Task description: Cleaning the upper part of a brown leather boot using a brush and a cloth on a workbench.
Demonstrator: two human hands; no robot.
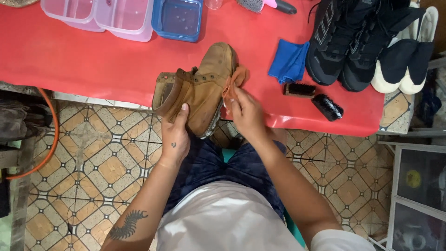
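My left hand [174,137] clamps the boot [202,88] by its stiff ankle; right hand [246,114] pinches a soft orange cloth [234,79] against the sole edge. Boot looks heavy, rigid.

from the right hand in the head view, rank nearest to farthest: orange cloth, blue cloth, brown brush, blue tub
From the right hand:
1. orange cloth, in its grip, against the tan boot's sole side
2. brown brush, just to its right on the red table
3. blue cloth, beyond the brush
4. blue tub, at the table's far edge
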